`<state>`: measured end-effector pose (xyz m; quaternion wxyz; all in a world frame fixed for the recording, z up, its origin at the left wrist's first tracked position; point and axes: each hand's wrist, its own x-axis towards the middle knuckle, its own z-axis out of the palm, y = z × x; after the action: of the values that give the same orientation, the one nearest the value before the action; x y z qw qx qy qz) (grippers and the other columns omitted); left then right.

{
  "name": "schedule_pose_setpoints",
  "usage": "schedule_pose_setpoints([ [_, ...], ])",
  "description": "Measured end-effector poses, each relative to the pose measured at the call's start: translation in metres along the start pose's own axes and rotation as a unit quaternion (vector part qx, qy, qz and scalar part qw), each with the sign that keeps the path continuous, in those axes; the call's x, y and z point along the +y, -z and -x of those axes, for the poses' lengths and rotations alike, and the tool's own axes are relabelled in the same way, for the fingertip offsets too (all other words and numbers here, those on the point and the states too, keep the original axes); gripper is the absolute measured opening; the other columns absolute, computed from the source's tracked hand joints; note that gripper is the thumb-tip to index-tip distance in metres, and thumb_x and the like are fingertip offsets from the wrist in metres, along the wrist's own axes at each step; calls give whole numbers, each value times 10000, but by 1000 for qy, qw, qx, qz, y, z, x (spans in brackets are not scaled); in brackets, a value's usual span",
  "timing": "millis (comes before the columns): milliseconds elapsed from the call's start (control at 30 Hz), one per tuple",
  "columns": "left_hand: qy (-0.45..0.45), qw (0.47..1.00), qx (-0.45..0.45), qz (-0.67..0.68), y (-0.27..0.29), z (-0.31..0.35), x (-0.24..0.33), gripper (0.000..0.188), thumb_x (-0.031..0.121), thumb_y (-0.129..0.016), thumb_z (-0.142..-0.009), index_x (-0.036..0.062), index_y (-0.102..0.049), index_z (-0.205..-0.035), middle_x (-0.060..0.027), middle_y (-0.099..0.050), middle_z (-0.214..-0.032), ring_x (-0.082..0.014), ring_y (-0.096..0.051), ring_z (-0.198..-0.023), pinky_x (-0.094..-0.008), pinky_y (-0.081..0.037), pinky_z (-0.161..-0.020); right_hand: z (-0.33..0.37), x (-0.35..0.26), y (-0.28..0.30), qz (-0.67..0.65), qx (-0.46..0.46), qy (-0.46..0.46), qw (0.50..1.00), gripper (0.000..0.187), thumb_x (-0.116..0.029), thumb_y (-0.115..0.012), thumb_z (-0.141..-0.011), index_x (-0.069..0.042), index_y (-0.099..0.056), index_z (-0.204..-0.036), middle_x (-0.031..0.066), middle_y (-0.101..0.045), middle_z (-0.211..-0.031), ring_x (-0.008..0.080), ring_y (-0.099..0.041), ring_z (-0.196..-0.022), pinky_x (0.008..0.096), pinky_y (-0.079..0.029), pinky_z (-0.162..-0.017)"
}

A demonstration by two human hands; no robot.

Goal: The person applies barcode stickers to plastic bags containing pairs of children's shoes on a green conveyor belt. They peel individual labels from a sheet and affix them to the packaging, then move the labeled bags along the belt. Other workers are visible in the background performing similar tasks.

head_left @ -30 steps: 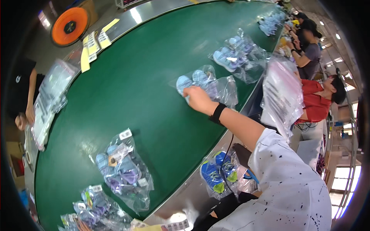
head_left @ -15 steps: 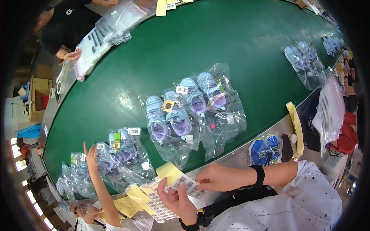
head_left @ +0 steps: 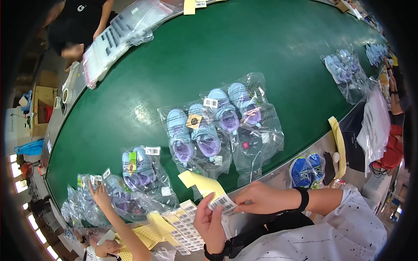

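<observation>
At the desk's near edge, the person's left hand (head_left: 212,227) has its thumb and fingers pinching a strip of barcode labels (head_left: 217,194) with a yellow backing, the free end bending up toward the bags. The right hand (head_left: 261,198) meets the strip's right side with its fingers bunched together; I cannot tell whether they grip a label's edge. If that side is pulled at a poor angle, a label could tear, crease or cling to the fingers; the drooping backing could also catch on the plastic.

Left of the hands, loose label sheets (head_left: 186,224) overlap along the near edge. A co-worker's hand (head_left: 102,196) reaches past them, index finger extended, so the forearm could drag the sheets out of order or off the edge. Right of the hands, blue-and-lime sneakers (head_left: 300,172) sit beside the near edge.

Just beyond the strip, on the green desk (head_left: 261,48), lie a bagged light-blue shoe pair (head_left: 191,139) and a second bagged pair (head_left: 237,108). Their bags seem to overlap, so sliding one might shift the other, and wrinkled film could make a label sit crooked. More bagged shoes (head_left: 139,168) crowd toward the near left corner.

Farther off, another bagged pair (head_left: 341,67) lies by the right end, and a stack of clear bags (head_left: 117,39) rests on the far left edge.
</observation>
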<state>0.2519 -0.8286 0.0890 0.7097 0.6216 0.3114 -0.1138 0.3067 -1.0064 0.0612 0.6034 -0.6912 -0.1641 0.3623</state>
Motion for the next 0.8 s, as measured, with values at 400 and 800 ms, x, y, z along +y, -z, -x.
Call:
schedule_pose_setpoints([
  [400, -15, 990, 1, -138, -13, -4, 1, 222, -57, -599, -886, -43, -603, -1107, -80, -673, -944, -61, -607, -802, -163, -452, -689, -8, -18, 34, 57, 148, 112, 981, 149, -67, -680, -825, -26, -647, -965, 79, -582, -892, 249, -591, -780, 341, -480, -647],
  [800, -21, 976, 19, -214, -51, -10, 12, 204, -75, -609, -872, -54, -615, -1075, -63, -663, -847, -37, -576, -725, -150, -422, -617, 3, -1, 52, 36, 174, 129, 976, 104, -40, -670, -808, -15, -617, -895, 76, -551, -856, 251, -565, -753, 342, -474, -649],
])
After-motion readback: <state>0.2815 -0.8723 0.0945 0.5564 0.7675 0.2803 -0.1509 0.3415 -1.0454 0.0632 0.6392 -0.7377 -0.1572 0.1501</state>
